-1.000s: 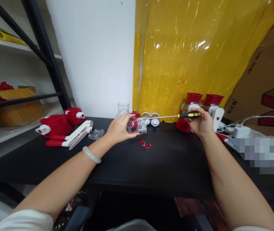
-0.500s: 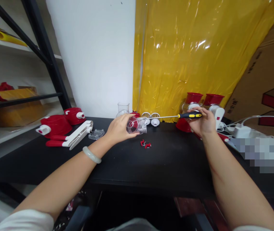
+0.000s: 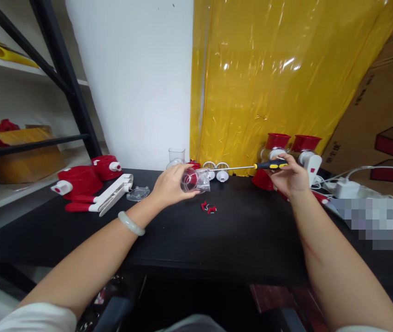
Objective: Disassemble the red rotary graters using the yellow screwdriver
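My left hand [image 3: 173,185] is closed round a clear plastic housing [image 3: 203,180] with a round mouth and something red inside, held above the black table. In my right hand [image 3: 292,176] is a screwdriver [image 3: 268,164] with a black and yellow handle, gripped between thumb and fingers. Its long shaft lies nearly level and points left, with the tip at the upper edge of the housing. I cannot tell whether the tip sits in a screw. On the table just below the housing lie small red pieces [image 3: 211,210] with thin metal bits.
Red suction-type bases [image 3: 80,180], a white arm [image 3: 115,193] and a clear flat ring [image 3: 138,193] lie left. White drums [image 3: 222,171] and a clear hopper [image 3: 176,155] stand behind. Red-topped machines [image 3: 305,144], white cables [image 3: 365,170] and a cardboard box [image 3: 383,106] are right.
The screwdriver handle has shifted very slightly left and my right fingers have changed position on it a little. The left hand and housing are almost still.
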Demonstrator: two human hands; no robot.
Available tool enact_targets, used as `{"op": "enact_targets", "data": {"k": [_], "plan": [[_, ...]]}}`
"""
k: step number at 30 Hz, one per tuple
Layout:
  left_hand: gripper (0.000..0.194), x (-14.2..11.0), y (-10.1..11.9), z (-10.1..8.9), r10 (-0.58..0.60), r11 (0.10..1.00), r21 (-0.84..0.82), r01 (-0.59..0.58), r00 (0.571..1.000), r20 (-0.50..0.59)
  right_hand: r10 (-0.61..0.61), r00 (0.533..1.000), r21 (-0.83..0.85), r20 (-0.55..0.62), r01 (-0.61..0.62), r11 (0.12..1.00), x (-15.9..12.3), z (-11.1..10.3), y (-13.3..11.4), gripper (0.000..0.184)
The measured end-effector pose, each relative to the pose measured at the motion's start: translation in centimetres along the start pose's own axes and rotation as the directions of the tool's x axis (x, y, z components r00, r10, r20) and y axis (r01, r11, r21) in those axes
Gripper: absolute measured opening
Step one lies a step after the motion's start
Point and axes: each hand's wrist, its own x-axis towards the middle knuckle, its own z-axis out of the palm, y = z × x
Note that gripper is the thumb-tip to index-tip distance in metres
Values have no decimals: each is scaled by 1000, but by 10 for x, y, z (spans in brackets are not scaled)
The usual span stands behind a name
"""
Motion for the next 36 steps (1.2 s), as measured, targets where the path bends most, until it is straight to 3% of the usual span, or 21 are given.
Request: {"op": "enact_targets", "data": {"k": [3,6,8,10,14,17,19,20,22,25,29,32,34,36], "plan": [[69,0,0,0,0,1000,2,0,1000,0,-9,1000,-37,-30,8,999,2,-1,2,13],[70,0,-1,0,-1,1000,5,1,1000,0,-59,987,-272,-149,16,962,7,-5,9,41],[70,0,-2,0,-4,1000,9,4,1000,-2,-101,979,-462,-179,7,887,8,-7,14,43],[70,0,-2,0,-5,1000,10,5,1000,-3,-134,975,-525,-179,21,851,8,-8,15,36],[70,0,-2,1,1,1000,12,-1,1000,-5,-79,993,-206,-91,59,977,3,-4,6,22],[69,0,-2,1,6,1000,17,-5,1000,-6,-27,999,-52,22,28,998,1,-1,0,19],[69,0,-2,1,9,1000,23,-8,1000,-8,-51,999,-99,-13,49,994,2,-2,1,14],[70,0,-2,1,8,1000,26,-8,1000,-11,-68,996,-171,-50,58,984,3,-3,2,21],[71,0,-3,1,3,999,35,-3,1000,-16,-99,987,-369,-124,47,928,5,-7,7,36],[70,0,-5,1,0,999,47,1,1000,-16,-121,981,-532,-149,24,847,6,-11,12,33],[69,0,-3,1,12,999,41,-12,1000,-14,-107,989,-271,-99,76,959,6,-7,11,23],[69,0,-2,0,23,999,32,-22,1000,-20,-46,999,-111,-15,44,993,6,-4,9,20],[68,0,-2,0,27,999,35,-26,999,-19,-48,997,-149,-54,40,988,8,-6,10,26],[69,0,-2,0,25,999,41,-24,1000,-18,-78,990,-298,-116,40,954,9,-9,14,39]]}}
